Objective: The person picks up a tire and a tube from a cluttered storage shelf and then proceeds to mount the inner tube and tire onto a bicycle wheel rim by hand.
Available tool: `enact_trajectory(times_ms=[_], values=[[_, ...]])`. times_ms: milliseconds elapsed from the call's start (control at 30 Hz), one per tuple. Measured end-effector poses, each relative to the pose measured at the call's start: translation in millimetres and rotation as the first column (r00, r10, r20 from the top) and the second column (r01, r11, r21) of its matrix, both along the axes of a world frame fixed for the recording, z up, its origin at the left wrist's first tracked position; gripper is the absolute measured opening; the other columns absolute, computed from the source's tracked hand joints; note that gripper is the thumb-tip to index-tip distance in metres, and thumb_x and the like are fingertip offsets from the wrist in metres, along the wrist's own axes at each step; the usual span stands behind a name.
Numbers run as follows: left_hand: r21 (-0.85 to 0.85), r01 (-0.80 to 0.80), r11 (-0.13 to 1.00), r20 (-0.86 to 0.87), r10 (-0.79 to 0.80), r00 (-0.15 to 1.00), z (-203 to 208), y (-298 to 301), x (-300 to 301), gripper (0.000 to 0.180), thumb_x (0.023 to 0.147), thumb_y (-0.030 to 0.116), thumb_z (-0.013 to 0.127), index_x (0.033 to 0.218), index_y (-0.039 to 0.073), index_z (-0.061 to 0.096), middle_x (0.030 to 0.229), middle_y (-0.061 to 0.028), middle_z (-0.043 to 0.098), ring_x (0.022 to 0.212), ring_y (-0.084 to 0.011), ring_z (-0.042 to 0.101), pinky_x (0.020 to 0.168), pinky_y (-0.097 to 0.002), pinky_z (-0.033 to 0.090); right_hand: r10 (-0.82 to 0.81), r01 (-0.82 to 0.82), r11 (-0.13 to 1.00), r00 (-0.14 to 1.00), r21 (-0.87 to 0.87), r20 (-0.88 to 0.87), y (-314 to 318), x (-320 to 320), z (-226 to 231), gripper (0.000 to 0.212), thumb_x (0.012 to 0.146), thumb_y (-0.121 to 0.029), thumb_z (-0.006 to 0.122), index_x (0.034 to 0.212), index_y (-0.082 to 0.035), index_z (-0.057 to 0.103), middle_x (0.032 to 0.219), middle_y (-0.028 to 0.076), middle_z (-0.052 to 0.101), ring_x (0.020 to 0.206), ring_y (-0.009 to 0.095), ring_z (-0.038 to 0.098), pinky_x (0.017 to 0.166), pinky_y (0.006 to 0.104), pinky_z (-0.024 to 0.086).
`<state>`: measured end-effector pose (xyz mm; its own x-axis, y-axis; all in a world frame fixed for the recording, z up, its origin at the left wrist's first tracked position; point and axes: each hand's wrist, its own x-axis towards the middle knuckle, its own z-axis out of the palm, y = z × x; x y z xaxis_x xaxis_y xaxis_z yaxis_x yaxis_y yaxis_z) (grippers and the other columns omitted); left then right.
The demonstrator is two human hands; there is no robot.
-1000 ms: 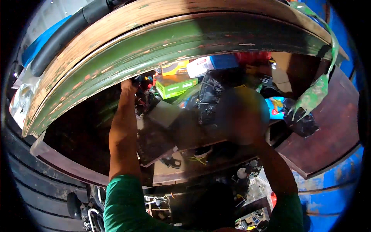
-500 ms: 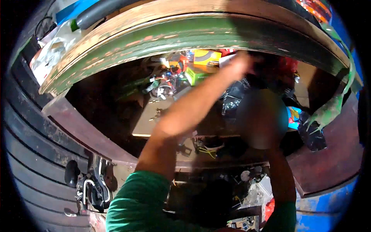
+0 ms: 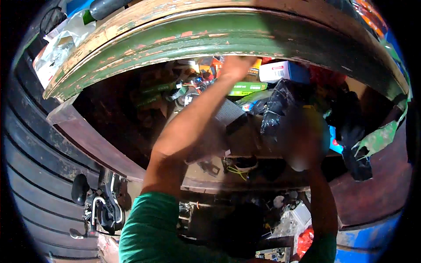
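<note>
My left hand reaches deep into the cupboard, over an orange-yellow box. Its fingers are hard to make out at the wooden edge, so I cannot tell whether they grip anything. Beside it lies a white box with blue sides; just below is a long green box. My right hand is lost in a blurred patch on the right, close to a crumpled black plastic bag and a blue packet. A grey ribbed piece lies beside my left forearm.
A worn green wooden edge arches across the top of the opening. Tangled wires and small parts lie left of my forearm. A torn green strip and black plastic hang at the right. A yellow-green band lies near the front.
My left hand has shifted left, uncovering the white box with blue sides. My right hand stays in nearly the same place. The view has shifted slightly.
</note>
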<state>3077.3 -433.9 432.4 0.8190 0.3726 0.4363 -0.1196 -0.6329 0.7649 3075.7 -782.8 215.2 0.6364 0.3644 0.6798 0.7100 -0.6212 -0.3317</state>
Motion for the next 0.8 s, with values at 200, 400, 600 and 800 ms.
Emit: enact_trajectory(times_ms=[200,400,600,800], values=[[0.006,-0.200,0.980,0.247,0.192,0.950,-56,188,82,0.049,0.108,0.036,0.059,0.142,0.002,0.064,0.139,-0.0169,0.070,0.125,-0.0328,0.065,0.110,-0.0427,0.048,-0.141,0.140,0.990,0.934,-0.027,-0.328,29,-25,48,0.039,0.099,-0.031,0.072,0.129,-0.006,0.072,0.103,0.023,0.077,0.090,0.041,0.074,0.082,0.0497,0.059],[-0.084,-0.158,0.984,0.142,0.168,0.975,-59,171,121,0.050,0.108,0.038,0.059,0.144,0.004,0.064,0.142,-0.0168,0.069,0.129,-0.0331,0.063,0.112,-0.0425,0.047,-0.151,0.140,0.989,0.946,-0.056,-0.289,4,-15,28,0.032,0.102,-0.027,0.067,0.123,-0.004,0.072,0.104,0.022,0.077,0.091,0.042,0.073,0.085,0.0509,0.058],[-0.037,-0.168,0.985,0.136,0.172,0.976,-69,166,124,0.051,0.109,0.039,0.060,0.146,0.006,0.064,0.145,-0.0167,0.067,0.133,-0.0333,0.062,0.115,-0.0422,0.046,-0.039,0.039,0.999,0.949,-0.005,-0.312,21,-28,39,0.025,0.102,-0.023,0.065,0.116,-0.003,0.071,0.100,0.019,0.076,0.093,0.039,0.073,0.086,0.0502,0.058],[0.045,-0.128,0.991,0.152,0.120,0.981,-70,137,114,0.052,0.109,0.041,0.060,0.148,0.007,0.063,0.148,-0.0167,0.066,0.137,-0.0336,0.060,0.117,-0.0420,0.045,0.099,-0.099,0.995,0.994,0.018,-0.049,9,-5,6,0.031,0.098,-0.023,0.069,0.124,-0.006,0.073,0.102,0.021,0.077,0.091,0.041,0.072,0.083,0.0515,0.058]])
